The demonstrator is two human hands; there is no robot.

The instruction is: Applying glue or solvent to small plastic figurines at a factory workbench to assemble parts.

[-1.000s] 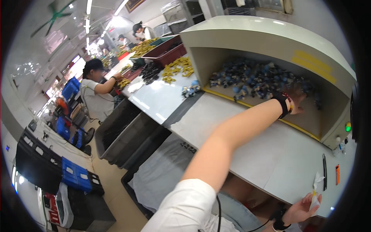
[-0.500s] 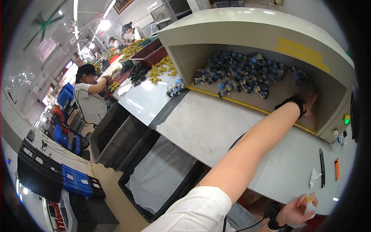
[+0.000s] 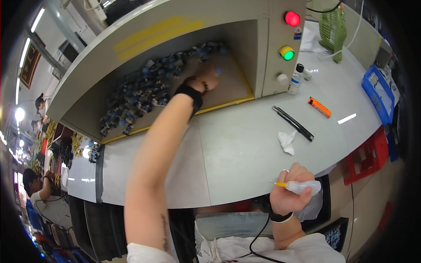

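Deep in a grey box-shaped machine (image 3: 234, 94), my left hand (image 3: 208, 79) is smeared by motion. A small blue patch shows at its fingertips; whether it holds anything there is unclear. Beside that hand, along the back and left of the box floor, lies a pile of small blue-headed figurines (image 3: 147, 83). My right hand (image 3: 289, 193) is closed around a white squeeze bottle (image 3: 307, 187) with a yellow tip and a thin needle pointing left. It hovers by the front edge of the pale worktable (image 3: 239, 153).
A crumpled tissue (image 3: 287, 142), two black pens (image 3: 293, 122) and an orange pack (image 3: 319, 107) lie right of the machine. Behind them stand a small bottle (image 3: 294, 83) and a green fan (image 3: 332, 30). A blue bin (image 3: 378, 94) sits far right. One person (image 3: 41, 188) works at left.
My view has swung to the right, bringing the machine's lights and the table's right side into sight. My left hand remains inside the box; my right hand still grips the squeeze bottle.
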